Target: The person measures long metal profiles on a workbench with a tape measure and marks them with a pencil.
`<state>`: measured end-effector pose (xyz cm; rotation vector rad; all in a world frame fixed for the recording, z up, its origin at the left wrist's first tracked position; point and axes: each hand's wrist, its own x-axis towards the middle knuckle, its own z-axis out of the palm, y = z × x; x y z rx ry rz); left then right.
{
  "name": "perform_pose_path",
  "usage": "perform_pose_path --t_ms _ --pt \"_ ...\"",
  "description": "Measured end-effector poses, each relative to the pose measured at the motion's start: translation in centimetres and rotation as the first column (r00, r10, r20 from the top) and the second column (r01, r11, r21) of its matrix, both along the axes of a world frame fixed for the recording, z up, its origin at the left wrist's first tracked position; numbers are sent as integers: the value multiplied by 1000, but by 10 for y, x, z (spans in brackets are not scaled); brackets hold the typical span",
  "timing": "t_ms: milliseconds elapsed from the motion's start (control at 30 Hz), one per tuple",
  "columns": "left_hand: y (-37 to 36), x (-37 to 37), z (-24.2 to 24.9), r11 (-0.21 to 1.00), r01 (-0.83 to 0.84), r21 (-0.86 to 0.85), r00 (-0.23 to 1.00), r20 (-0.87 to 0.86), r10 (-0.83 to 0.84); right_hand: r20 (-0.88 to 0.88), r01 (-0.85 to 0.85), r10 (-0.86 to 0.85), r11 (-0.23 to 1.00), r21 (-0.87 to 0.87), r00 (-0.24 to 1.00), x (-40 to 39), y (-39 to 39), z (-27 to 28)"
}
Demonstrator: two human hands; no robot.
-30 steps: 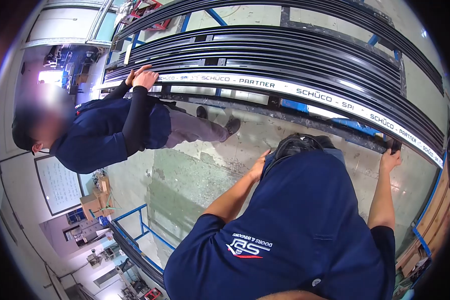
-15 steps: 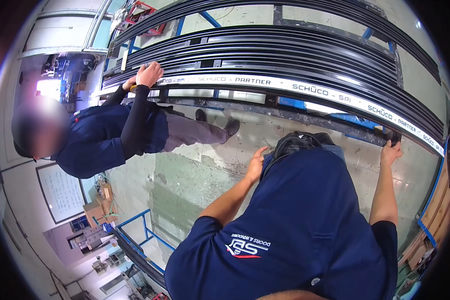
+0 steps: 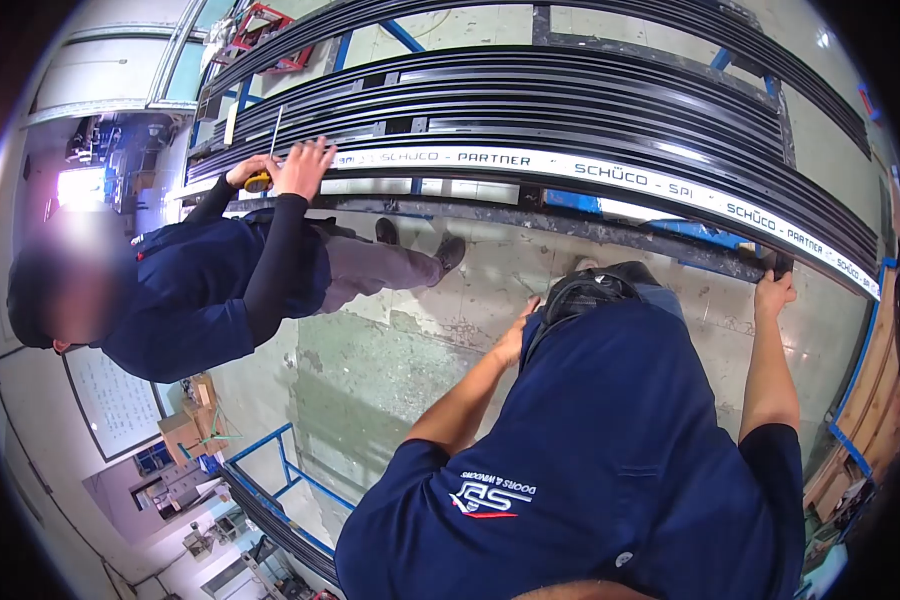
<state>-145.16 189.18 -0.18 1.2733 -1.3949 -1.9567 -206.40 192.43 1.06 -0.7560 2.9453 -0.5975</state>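
My left hand (image 3: pixel 513 342) hangs at my left hip beside my dark waistband, its visible fingers loosely stretched and nothing seen in it. Part of that hand is hidden by my shirt. At the right, my right hand (image 3: pixel 775 292) is closed round the end of the dark, scuffed rack beam (image 3: pixel 650 238). Just above the beam lie long black profiles (image 3: pixel 570 95), side by side. White protective tape (image 3: pixel 620 177) printed "SCHÜCO - SPI PARTNER" runs along the nearest one.
A co-worker (image 3: pixel 200 290) stands left at the profiles, holding a yellow-and-black tool (image 3: pixel 257 182) with a thin metal strip. Blue rack legs (image 3: pixel 405 38) show beneath. Another blue frame (image 3: pixel 288 455) stands lower left, near cardboard boxes (image 3: pixel 182 435). Wooden boards (image 3: pixel 870 390) stand at right.
The co-worker's hands have lifted slightly off the profiles and a thin metal strip now shows upright. My view has shifted slightly; my right hand remains at the beam end.
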Motion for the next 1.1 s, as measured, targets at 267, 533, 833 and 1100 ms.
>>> perform_pose_path --t_ms 267,533,833,1100 --pt "-31 1 80 653 565 -505 703 708 -61 7 22 -22 1000 -10 1000 6 0 9" --pt "-18 27 131 557 656 -508 651 755 -78 -2 27 -27 999 -25 1000 9 2 4" --pt "20 59 151 792 357 -494 763 643 57 -12 35 -35 999 -21 999 12 1 4" --pt "27 84 175 909 32 -416 824 526 212 -42 23 -24 1000 -13 999 11 2 -1"
